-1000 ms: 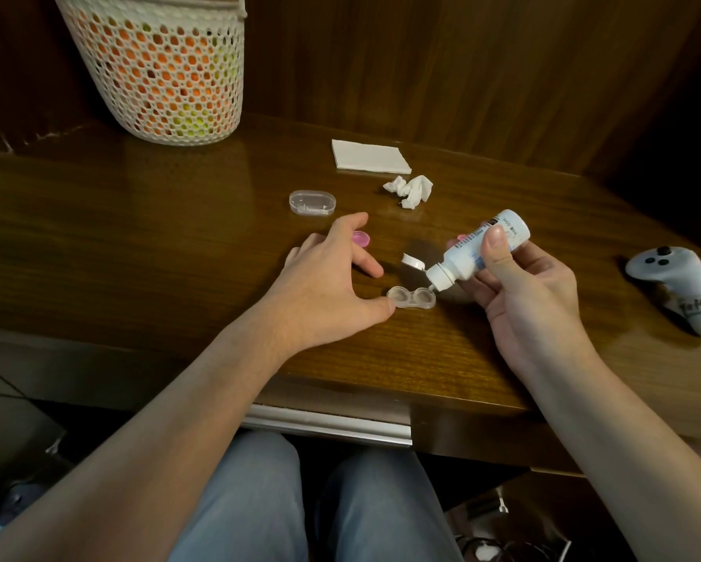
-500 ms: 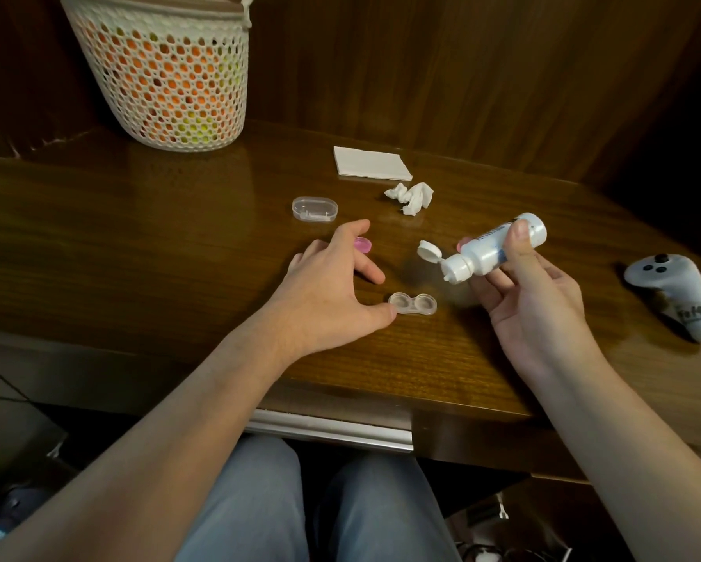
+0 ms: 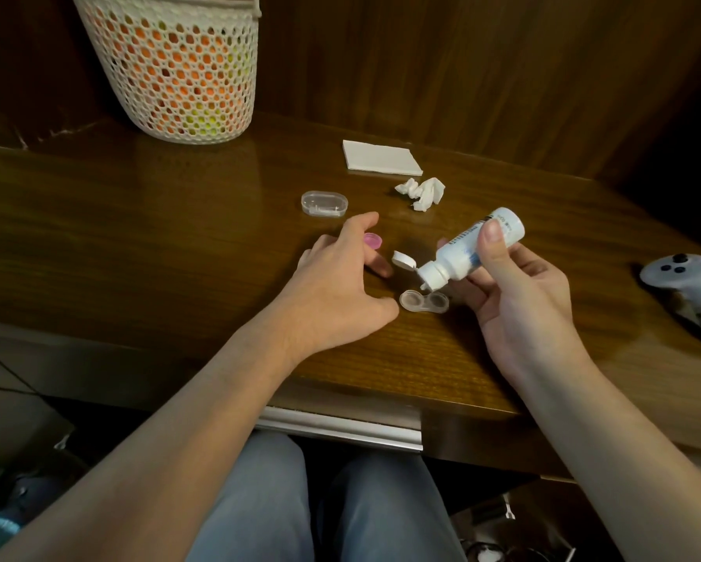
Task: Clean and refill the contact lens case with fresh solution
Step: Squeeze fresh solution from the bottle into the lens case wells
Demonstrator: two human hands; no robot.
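A wooden desk [image 3: 138, 245] fills the view, seen from above by a seated person. At its far left stands one white mesh basket [image 3: 174, 62], well away from the work, likely just stored there. Two hands are at the centre. The left hand [image 3: 336, 290] rests on the desk with fingers spread and relaxed, its thumb tip touching the left end of the contact lens case [image 3: 424, 302], apparently to keep it from sliding. The right hand [image 3: 515, 290] grips one white solution bottle [image 3: 468, 249], tilted nozzle-down with its flip cap open, the tip just above the case, seemingly so drops fall into a well. The case lies flat with both of its two wells uncapped. One white controller [image 3: 685, 290] sits at the far right. One folded white tissue [image 3: 381, 158] lies at the back, one crumpled tissue [image 3: 420, 192] beside it, probably used for wiping. One clear oval box [image 3: 324, 203] sits behind the left hand. One pink cap [image 3: 372, 240] shows past the fingers; a second cap is not visible.
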